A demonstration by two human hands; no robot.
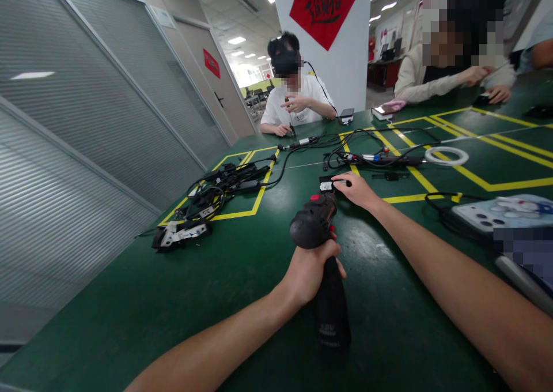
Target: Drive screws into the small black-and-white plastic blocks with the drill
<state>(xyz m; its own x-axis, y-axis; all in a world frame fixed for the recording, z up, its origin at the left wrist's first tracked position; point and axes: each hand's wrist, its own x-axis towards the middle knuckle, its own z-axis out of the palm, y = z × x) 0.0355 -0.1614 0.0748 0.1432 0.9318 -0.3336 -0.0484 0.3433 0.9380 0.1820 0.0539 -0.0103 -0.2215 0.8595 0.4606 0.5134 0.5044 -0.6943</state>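
Observation:
My left hand (306,271) is wrapped around the grip of a black cordless drill (309,222) with red accents. Its battery base points toward me and its front end points away, close to my right hand (354,189). The fingers of that hand are closed on a small black part with a white label (325,186), resting at the table surface. The drill's tip is mostly hidden behind its body, so I cannot tell whether it touches the part.
Tangled black cables and adapters (228,181) lie left on the green table (242,288), near a black-and-white bracket-like piece (184,234). Beyond my right hand are a corded tool (380,159) and a white ring (446,156). A phone (503,213) lies right. Two people sit across.

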